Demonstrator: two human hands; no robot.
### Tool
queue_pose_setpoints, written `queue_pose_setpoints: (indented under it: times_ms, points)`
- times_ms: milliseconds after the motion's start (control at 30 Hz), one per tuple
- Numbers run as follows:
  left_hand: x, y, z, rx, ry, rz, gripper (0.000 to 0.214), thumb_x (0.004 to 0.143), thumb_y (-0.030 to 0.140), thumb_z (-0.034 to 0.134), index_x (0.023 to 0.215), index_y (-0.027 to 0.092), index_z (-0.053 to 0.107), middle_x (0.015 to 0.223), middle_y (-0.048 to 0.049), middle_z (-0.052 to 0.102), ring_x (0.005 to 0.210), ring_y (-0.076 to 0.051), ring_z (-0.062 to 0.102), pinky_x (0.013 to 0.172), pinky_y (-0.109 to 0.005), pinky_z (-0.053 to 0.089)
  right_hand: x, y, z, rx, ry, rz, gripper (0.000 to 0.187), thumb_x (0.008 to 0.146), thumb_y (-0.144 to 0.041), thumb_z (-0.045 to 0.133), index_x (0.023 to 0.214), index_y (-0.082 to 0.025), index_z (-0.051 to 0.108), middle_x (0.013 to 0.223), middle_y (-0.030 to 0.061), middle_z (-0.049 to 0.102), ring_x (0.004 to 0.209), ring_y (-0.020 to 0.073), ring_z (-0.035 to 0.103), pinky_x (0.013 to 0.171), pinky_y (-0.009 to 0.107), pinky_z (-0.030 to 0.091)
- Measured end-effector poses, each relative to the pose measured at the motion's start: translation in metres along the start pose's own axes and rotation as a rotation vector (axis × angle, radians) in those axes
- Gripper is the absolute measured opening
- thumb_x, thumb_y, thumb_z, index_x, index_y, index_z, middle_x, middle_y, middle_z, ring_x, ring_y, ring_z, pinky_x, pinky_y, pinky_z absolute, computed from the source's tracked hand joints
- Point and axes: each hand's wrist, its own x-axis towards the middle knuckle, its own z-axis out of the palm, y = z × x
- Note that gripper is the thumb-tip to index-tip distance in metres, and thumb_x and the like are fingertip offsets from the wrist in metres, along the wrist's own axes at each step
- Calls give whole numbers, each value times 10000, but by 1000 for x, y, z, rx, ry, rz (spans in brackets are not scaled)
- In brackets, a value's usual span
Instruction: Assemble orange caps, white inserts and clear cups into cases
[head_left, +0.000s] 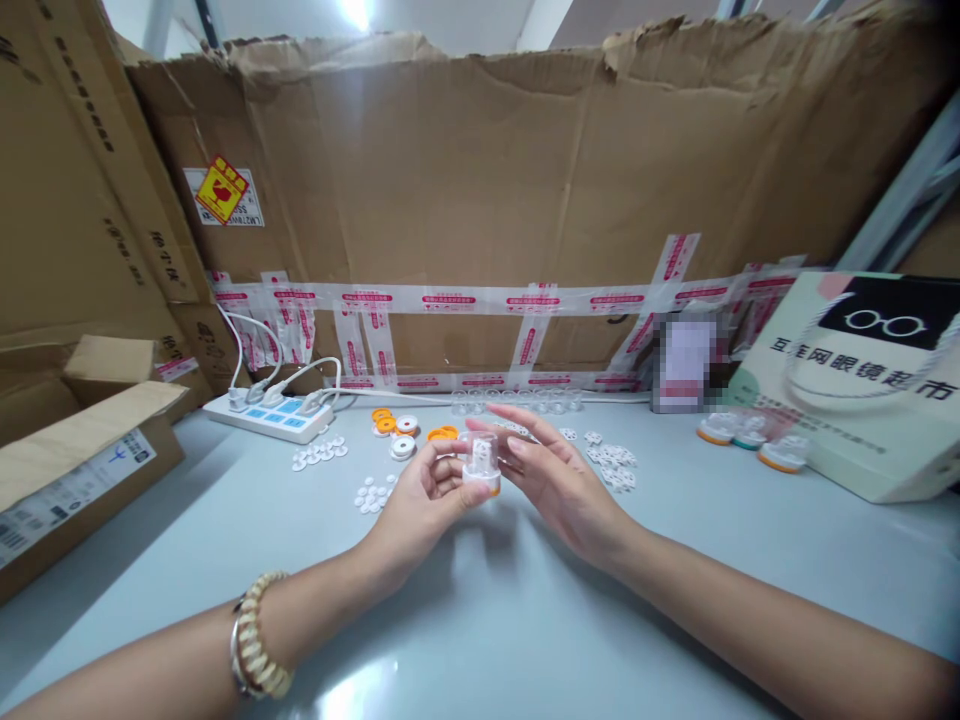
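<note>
My left hand (pixel 421 498) grips a small clear-domed container (pixel 481 462) with a white collar and an orange base, its thumb and fingers around the lower part. White pieces show through the clear dome. My right hand (pixel 561 482) is just to the right of the dome with its fingers stretched out and apart; whether a fingertip touches the dome, I cannot tell. Behind my left hand lie orange rings (pixel 442 433) and white round parts (pixel 403 447). Small white discs (pixel 373 495) are spread beside its wrist. White perforated pieces (pixel 613 465) lie in a heap beyond my right hand.
A white power strip (pixel 274 415) with plugged cables and an open cardboard box (pixel 82 480) stand on the left. Clear cups (pixel 555 400) line the back beneath a taped cardboard wall (pixel 465 190). Domed containers (pixel 783 454) stand at right by a printed bag (pixel 847 400).
</note>
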Motion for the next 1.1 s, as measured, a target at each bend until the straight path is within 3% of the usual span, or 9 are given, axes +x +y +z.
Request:
queue_pose_setpoints:
  times_ms: [100,233,400,600,767,967,1100]
  points:
    - [1,-1,-1,-28,4,15,431,706,317,722,1012,169,456,1020,-88,611,948,-204,590,857,-344,423,2,-7,-4,-99,-33,-12,414,739,-281,632,1134,-336,519,1224,19,555,1131,173,512,954,368,407]
    - [3,0,-2,23,50,67,415,660,264,752,964,174,483,978,-61,601,914,-188,580,810,-321,439,5,-13,-8,-273,-32,116,393,730,-353,654,1097,-270,539,1043,42,603,921,169,598,849,364,468]
    - [2,-1,-3,244,98,183,360,663,200,729,952,172,516,985,-66,593,911,-198,561,837,-343,427,4,-10,-2,-99,-41,351,383,713,-484,656,942,-199,542,864,47,646,683,129,619,689,302,501]
    - [-3,-3,-2,364,14,275,329,729,225,693,1008,183,525,1042,-76,587,968,-208,558,888,-350,419,0,-4,5,-18,3,347,346,679,-366,721,905,-192,525,820,9,635,735,111,618,731,268,484]
    - [-3,1,-2,268,33,132,338,776,347,639,1059,184,555,1135,-88,574,1023,-220,539,895,-340,404,1,5,-3,-95,23,263,440,643,-364,756,978,-207,518,825,6,632,829,133,611,848,310,440]
    - [5,-1,-8,132,115,-49,293,743,435,646,737,143,640,752,-33,616,732,-159,551,726,-278,426,0,7,-3,-102,9,272,596,581,-415,782,1019,-219,429,840,11,600,834,166,613,858,359,437]
    - [4,5,-6,82,76,-43,280,756,429,631,783,151,658,808,-38,624,801,-166,560,780,-284,444,-1,3,0,-132,17,243,627,560,-472,776,997,-221,403,905,30,572,847,171,601,875,383,429]
